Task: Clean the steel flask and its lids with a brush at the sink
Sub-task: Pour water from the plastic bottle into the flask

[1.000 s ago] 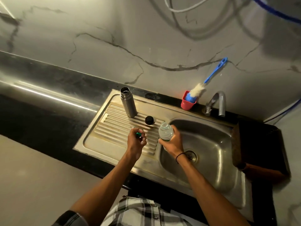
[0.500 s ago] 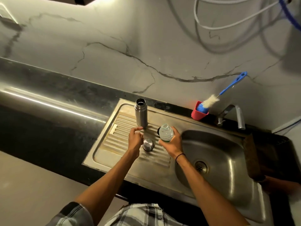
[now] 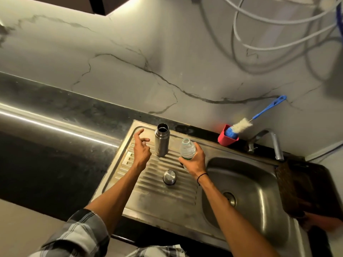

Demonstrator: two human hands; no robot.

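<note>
Head view, operator A: Report hand states.

Operator B: Left hand (image 3: 141, 152) hovers above the ribbed drainboard (image 3: 130, 182), fingers spread apart and loosely bent, holding nothing. It sits just left of the steel flask (image 3: 162, 140), not touching it. Right hand (image 3: 194, 161) is clamped around the lower body of a clear plastic bottle (image 3: 187, 149); the bottle is uncapped and tilted slightly.

Operator A: Location of the flask and its lids?

Operator B: Flask stands upright on the drainboard near the back edge, mouth open. One steel lid (image 3: 169, 176) lies on the ribs, nearer the person, between the two forearms. A second lid cannot be made out.

Operator A: Brush?

Operator B: A bottle brush (image 3: 241, 125) with white bristles and a blue handle leans against the marble-patterned wall (image 3: 130, 43), head down in a red cup (image 3: 226, 140) behind the sink. The tap (image 3: 274, 143) stands right of the cup, above the basin (image 3: 259, 191). White cables (image 3: 278, 21) loop on the wall above.
</note>
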